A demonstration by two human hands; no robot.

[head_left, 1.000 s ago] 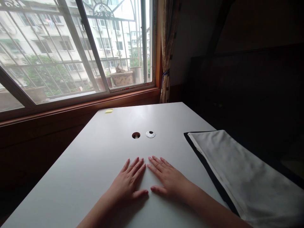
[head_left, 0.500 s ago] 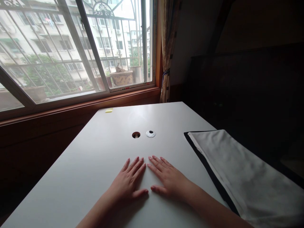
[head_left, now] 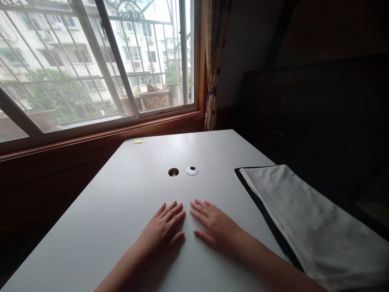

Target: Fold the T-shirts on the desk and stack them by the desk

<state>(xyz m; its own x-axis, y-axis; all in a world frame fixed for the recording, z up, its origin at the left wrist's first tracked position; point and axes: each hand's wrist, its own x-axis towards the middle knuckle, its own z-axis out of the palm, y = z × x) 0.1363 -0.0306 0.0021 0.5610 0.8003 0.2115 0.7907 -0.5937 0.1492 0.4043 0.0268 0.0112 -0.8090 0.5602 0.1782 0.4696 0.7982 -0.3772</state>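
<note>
My left hand (head_left: 164, 227) lies palm down on the white table (head_left: 100, 211), fingers stretched out and holding nothing. Beside it, a small gap away, my right hand (head_left: 217, 227) also rests flat with its fingers apart. Beyond the fingertips is a round hole (head_left: 173, 172) cut through the tabletop. Just right of that hole sits a white round cap (head_left: 191, 171) with a dark opening in it. To the right of my right arm, a folded pale grey cloth (head_left: 316, 219) with a black layer under it covers the table's right side.
A yellow sticky note (head_left: 138, 141) is at the table's far left corner. Behind the table are a wooden window sill (head_left: 152, 121), a sliding window with bars outside, and a tied curtain (head_left: 211, 97). A dark piece of furniture (head_left: 298, 105) stands at the right.
Both thumbs have moved forward, closer to the fingers. My hands have shifted slightly but still lie on the table. The cloth and cap have not moved.
</note>
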